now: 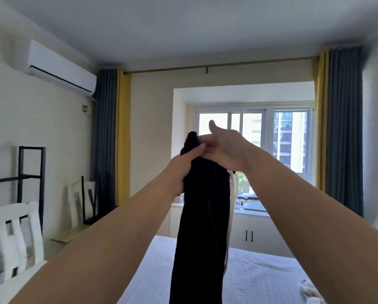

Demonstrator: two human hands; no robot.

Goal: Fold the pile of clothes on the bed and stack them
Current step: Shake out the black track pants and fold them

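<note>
- Nearest us, both forearms reach up and away from the bottom corners, meeting at the middle of the view, over the bed point(260, 270) with its pale cover.
- Between the arms hangs a dark garment point(203, 227), gathered into a narrow column. Its long axis runs straight down from the hands, and its lower end leaves the bottom of the view, so we cannot tell whether it touches the bed.
- A pale strip point(231, 216) runs down the garment's right edge; whether it is trim or a separate cord we cannot tell.
- Our left hand point(181, 170) has its fingers curled round the cloth just under the top, thumb pressed over it.
- Our right hand point(225, 148) sits slightly higher and farther, fingers closed on the top bunch with the thumb sticking up free.
- We judge the fold turns on this: the cloth lies wholly below both grips, so lowering it lengthwise toward the bed would lay it flat; the left hand is the lower one.
- Far off, a window point(271, 137) stands between curtains, with an air conditioner point(60, 66) high on the left wall.
</note>
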